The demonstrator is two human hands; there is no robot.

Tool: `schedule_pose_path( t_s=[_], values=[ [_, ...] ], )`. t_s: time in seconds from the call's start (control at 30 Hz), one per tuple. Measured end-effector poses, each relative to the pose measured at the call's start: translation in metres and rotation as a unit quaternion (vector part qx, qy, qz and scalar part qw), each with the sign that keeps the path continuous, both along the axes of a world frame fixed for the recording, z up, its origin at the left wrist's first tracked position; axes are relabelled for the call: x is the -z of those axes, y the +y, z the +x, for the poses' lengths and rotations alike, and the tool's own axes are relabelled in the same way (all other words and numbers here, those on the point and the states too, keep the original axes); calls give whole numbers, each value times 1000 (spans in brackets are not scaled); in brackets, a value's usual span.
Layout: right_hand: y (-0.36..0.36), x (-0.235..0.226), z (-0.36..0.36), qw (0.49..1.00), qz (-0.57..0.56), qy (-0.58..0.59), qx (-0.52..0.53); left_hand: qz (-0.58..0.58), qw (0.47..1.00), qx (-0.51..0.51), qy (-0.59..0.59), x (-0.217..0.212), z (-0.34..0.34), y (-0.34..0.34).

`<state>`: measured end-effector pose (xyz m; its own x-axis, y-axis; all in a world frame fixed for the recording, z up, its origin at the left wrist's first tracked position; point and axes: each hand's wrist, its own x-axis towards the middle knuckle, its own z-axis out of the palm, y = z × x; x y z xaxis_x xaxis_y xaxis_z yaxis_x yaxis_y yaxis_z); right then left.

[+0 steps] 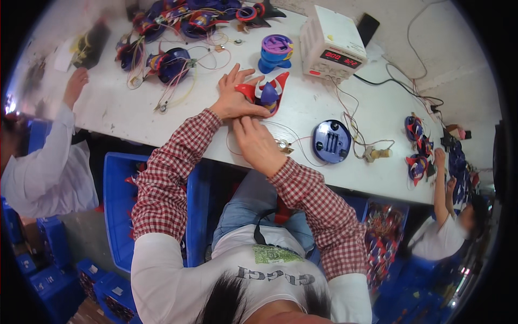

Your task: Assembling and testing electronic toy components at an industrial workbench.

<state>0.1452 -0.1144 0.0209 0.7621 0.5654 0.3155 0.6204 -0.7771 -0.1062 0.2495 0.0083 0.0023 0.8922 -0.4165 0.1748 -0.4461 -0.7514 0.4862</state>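
Checked red sleeves reach up from the lower edge to a white table [135,116], where both hands meet at a red and blue toy shell [268,93]. That shell lies on the table just in front of the white power supply box [330,43], a little to the box's left. Left hand [234,94] lies over the shell's left side, fingers spread and pressing on it, thumb against its red edge. Right hand [258,143] sits just below the shell with its fingers curled toward the shell's lower edge; whether it pinches the thin wire [291,132] there cannot be told.

Just behind the shell and left of the box stands a blue and purple toy base [275,53]. A round blue battery cover [331,141] lies in front of the box, beside a small brass motor [377,154]. Further left of the box, more blue shells with tangled wires [172,65] are spread out. Another person's hand [75,83] rests at the table's far left, and a second co-worker's hand [440,157] sits at the right edge. Blue crates [116,205] stand below the table.
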Motion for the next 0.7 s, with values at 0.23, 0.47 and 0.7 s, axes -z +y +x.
schedule_pose_path(
  t_s=[0.23,0.47,0.7],
  values=[
    [-19,-14,-5,979,189,36,-64,-171,985,-10,-19,13,-10,-10],
    [-127,-64,-36,812,544,172,123,-613,704,14,357,-38,-51,-51],
    [-226,-7,-22,902,303,32,305,-473,771,167,392,-53,-70,-128]
  ],
)
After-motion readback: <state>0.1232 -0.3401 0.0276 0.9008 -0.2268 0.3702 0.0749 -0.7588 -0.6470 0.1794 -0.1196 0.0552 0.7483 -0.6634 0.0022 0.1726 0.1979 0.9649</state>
